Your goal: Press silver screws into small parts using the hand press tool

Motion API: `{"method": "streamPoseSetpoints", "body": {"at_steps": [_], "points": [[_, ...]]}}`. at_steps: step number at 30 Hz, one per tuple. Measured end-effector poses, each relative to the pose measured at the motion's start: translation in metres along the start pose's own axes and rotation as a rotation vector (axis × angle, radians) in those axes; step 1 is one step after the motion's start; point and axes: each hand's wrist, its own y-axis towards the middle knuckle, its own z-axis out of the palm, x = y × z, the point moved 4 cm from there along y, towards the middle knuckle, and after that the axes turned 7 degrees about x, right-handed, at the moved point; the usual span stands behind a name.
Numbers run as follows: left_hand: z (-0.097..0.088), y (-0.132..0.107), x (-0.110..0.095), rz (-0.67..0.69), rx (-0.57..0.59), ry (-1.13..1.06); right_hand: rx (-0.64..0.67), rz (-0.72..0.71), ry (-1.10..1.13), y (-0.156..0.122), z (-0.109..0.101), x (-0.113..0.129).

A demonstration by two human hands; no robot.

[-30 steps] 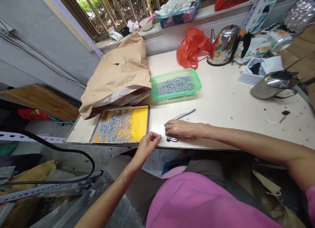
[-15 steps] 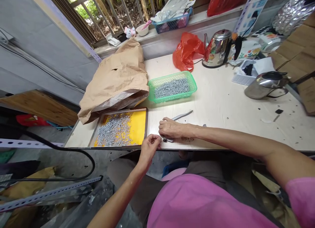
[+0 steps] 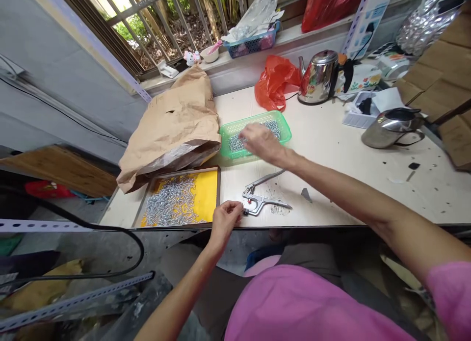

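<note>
Left of the person's two hands, the left hand (image 3: 225, 217), is down at the tabletop's (image 3: 324, 140) front edge, thumb and fingers pinched together right by the tip of some silver pliers (image 3: 262, 200); can't make out what, if anything, is in that pinch; the pliers just lie there, handles spread; right hand (image 3: 260, 142) is over the green basket (image 3: 287, 127) of little metal pieces (image 3: 272, 128), fingers bent, too blurry to tell if it's gripping any; yellow-bottomed tray (image 3: 208, 191) with more pieces sits left.
</note>
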Motion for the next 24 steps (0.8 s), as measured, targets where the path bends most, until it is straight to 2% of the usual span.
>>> {"method": "streamPoseSetpoints", "body": {"at_steps": [2,3,5,8,11,14,18,24], "points": [[0.005,0.009,0.004,-0.023,0.013,0.054,-0.081,0.137,-0.049,0.002,-0.019,-0.022],[0.006,0.014,0.006,-0.032,0.020,0.084,-0.077,0.161,-0.064,-0.003,-0.025,-0.028],[0.008,0.021,0.008,-0.057,0.035,0.134,0.017,0.123,-0.055,-0.025,-0.027,-0.027],[0.009,0.027,0.011,-0.122,0.064,0.160,0.248,0.010,0.032,-0.079,-0.013,-0.005],[0.011,0.029,0.011,-0.175,0.102,0.151,0.448,0.040,0.103,-0.133,0.008,0.019],[0.011,0.029,0.009,-0.190,0.108,0.177,0.569,0.123,0.089,-0.163,0.026,0.028],[0.010,0.030,0.008,-0.217,0.122,0.253,0.641,0.197,0.051,-0.171,0.036,0.025],[0.010,0.036,0.008,-0.274,0.202,0.337,0.649,0.186,0.047,-0.169,0.031,0.023]]}}
